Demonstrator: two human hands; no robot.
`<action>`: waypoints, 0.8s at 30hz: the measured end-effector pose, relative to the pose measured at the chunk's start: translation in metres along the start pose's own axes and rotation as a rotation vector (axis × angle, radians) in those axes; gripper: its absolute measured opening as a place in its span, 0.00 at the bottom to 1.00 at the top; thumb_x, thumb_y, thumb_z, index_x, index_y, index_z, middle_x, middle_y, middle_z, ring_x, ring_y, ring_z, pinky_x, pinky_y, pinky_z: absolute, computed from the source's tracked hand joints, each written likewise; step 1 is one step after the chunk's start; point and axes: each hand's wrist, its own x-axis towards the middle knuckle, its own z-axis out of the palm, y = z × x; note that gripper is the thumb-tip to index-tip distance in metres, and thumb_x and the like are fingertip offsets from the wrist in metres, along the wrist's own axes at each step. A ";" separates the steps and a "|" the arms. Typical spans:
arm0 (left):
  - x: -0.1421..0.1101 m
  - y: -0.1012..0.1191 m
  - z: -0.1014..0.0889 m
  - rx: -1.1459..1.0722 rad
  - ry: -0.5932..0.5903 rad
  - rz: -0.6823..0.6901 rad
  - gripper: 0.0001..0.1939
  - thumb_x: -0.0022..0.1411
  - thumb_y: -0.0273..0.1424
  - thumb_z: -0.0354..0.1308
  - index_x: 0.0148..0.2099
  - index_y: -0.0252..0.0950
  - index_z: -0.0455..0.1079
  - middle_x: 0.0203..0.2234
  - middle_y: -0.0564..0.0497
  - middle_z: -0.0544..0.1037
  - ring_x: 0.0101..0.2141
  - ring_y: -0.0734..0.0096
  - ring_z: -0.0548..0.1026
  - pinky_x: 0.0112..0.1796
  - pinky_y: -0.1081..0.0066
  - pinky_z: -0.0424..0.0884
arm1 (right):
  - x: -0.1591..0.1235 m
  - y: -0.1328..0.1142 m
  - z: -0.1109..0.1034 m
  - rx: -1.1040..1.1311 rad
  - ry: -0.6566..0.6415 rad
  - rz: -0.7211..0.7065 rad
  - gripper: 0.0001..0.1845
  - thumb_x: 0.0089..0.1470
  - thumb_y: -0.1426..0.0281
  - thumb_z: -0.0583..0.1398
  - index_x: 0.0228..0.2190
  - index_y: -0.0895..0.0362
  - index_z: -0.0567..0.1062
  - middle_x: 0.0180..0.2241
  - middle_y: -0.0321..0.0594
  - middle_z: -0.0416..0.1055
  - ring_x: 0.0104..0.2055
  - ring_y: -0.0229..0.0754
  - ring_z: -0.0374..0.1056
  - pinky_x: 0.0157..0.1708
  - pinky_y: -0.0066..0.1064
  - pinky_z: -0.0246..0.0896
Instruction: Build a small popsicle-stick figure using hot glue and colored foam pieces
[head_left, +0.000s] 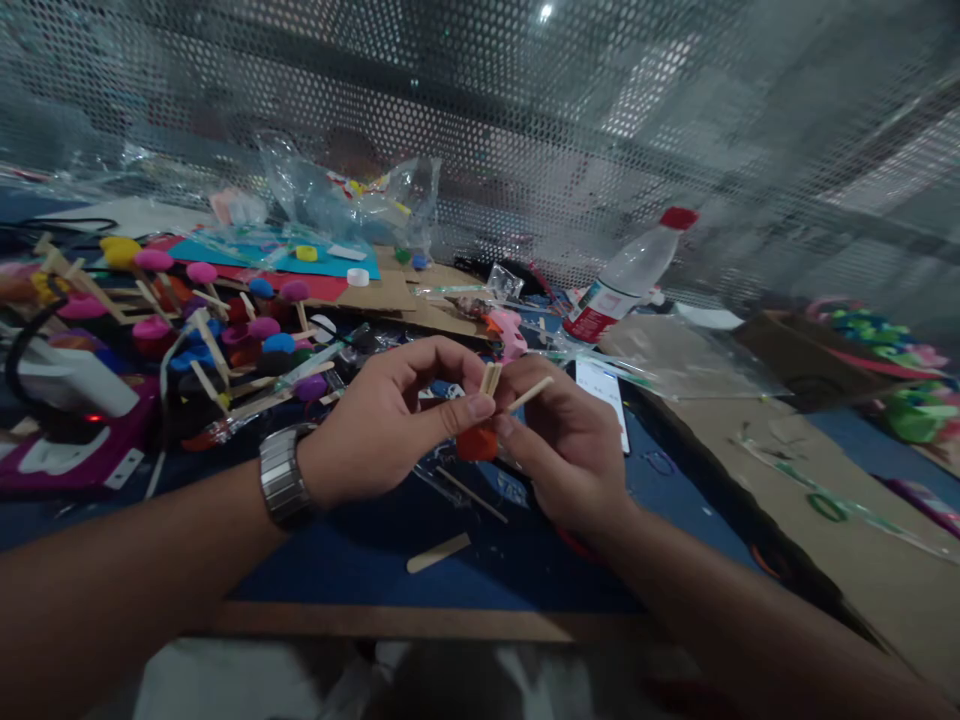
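Observation:
My left hand (405, 410) pinches a few upright wooden sticks (490, 379) between thumb and fingers, with a metal-banded watch on that wrist. Just below the fingertips is an orange piece (477, 443), partly hidden by the hands; the sticks appear to rise from it. Close against it, my right hand (566, 440) has thumb and fingers closed on a single slanted wooden stick (531, 394). A flat craft stick (439, 553) lies on the blue tabletop (337, 570) below the hands, and a thinner stick (471, 494) lies behind it.
Many coloured clay pieces with sticks (262, 328) crowd the left side, beside a purple power strip (135, 440). A red-capped bottle (626, 275) stands tilted in view behind my right hand, near a phone (604, 395). Cardboard (750, 450) covers the right.

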 end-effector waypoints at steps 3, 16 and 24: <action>0.000 0.001 0.000 0.018 0.008 0.016 0.07 0.60 0.27 0.67 0.36 0.33 0.71 0.31 0.54 0.74 0.33 0.75 0.73 0.36 0.75 0.73 | -0.001 0.000 0.000 0.033 0.012 0.015 0.04 0.59 0.73 0.61 0.32 0.53 0.74 0.33 0.37 0.69 0.35 0.42 0.64 0.37 0.39 0.59; 0.002 -0.001 -0.002 -0.032 0.005 0.019 0.13 0.58 0.34 0.71 0.37 0.35 0.71 0.32 0.53 0.73 0.34 0.73 0.71 0.38 0.73 0.70 | 0.001 -0.002 -0.003 0.105 0.037 -0.016 0.03 0.56 0.74 0.62 0.31 0.54 0.73 0.32 0.37 0.69 0.35 0.42 0.65 0.38 0.37 0.60; 0.002 0.001 -0.002 -0.122 0.010 -0.048 0.12 0.56 0.33 0.73 0.36 0.36 0.72 0.30 0.55 0.73 0.32 0.74 0.70 0.38 0.73 0.70 | 0.002 -0.002 -0.005 0.104 0.036 -0.046 0.04 0.57 0.74 0.62 0.31 0.54 0.73 0.31 0.37 0.70 0.35 0.41 0.66 0.37 0.36 0.62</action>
